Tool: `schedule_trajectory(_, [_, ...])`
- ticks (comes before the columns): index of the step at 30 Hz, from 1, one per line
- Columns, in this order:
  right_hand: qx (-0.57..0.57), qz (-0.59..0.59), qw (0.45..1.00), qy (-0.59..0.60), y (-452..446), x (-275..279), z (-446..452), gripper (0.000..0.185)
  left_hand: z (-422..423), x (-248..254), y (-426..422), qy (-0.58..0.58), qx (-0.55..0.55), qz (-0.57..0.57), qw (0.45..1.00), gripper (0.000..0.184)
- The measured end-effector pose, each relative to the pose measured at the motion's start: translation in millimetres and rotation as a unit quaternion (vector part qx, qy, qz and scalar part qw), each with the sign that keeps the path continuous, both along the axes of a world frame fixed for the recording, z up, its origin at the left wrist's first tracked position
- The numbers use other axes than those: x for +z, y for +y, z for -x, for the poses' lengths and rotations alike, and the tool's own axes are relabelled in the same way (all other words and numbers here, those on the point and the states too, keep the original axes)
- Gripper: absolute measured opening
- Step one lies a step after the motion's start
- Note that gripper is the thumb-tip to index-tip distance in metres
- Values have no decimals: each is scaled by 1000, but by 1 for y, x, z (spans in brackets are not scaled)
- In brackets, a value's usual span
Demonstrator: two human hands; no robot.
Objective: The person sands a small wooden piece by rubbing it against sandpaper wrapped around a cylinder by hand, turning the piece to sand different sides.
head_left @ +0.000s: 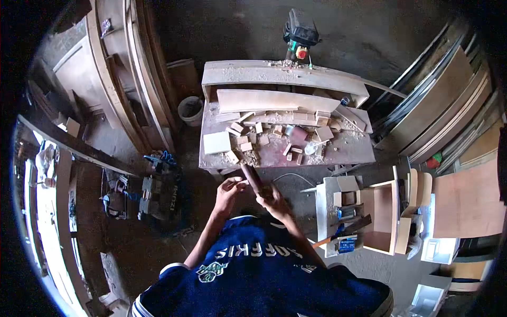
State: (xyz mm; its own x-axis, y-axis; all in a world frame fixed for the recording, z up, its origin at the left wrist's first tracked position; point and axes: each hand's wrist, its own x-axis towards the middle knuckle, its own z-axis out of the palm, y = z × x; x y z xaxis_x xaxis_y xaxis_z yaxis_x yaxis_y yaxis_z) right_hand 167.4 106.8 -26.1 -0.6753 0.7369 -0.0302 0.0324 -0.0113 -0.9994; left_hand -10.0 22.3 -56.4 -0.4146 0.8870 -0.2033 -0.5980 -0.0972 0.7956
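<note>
A dark reddish-brown wooden piece slants in front of my chest, its far end close to the workbench edge. My right hand is wrapped round its near end. My left hand is closed, with its fingertips pinched at the left side of the piece on something small and pale that I cannot make out. Beyond both hands stands the workbench, strewn with small wood blocks, shavings and a pale square board.
Long boards lean at the left, near a white bucket. Machinery stands at the lower left. To the right are an open wooden box with tools beside it, and stacked panels. A machine rises behind the bench.
</note>
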Motion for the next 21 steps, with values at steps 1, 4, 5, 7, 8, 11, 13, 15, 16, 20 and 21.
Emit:
schedule_trajectory(1, [42, 84, 995, 26, -4, 14, 1, 29, 1, 6, -2, 10, 0, 25, 1000, 28])
schedule_trajectory(4, [70, 144, 986, 41, -11, 14, 2, 16, 2, 2, -10, 1, 3, 18, 1000, 28])
schedule_trajectory(5, [42, 64, 997, 17, -9, -16, 3, 13, 3, 0, -12, 8, 0, 26, 1000, 30])
schedule_trajectory(7, [30, 49, 998, 5, -5, -31, 3, 16, 3, -9, -12, 9, 5, 19, 1000, 31])
schedule_trajectory(8, [16, 36, 999, -3, -4, -39, 2, 21, 3, -13, -11, 8, 5, 17, 1000, 31])
schedule_trajectory(11, [-52, 382, 915, 119, -26, -29, -3, 40, 0, -13, -10, -14, 21, 5, 1000, 24])
schedule_trajectory(13, [-26, 439, 874, 208, -25, -58, -14, 43, 1, -11, -8, -17, 33, -4, 999, 23])
schedule_trajectory(15, [-62, 462, 847, 255, -26, -55, -14, 44, 1, -6, -9, -3, 32, 3, 999, 22])
schedule_trajectory(16, [-41, 453, 851, 262, -24, -50, -14, 45, 2, -5, -9, -5, 27, 30, 999, 24])
schedule_trajectory(20, [16, 417, 873, 253, -21, -36, -14, 55, 0, -3, -8, 8, 29, -3, 1000, 30])
schedule_trajectory(21, [31, 405, 880, 246, -22, -32, -14, 58, 0, -3, -8, 10, 19, 0, 1000, 30])
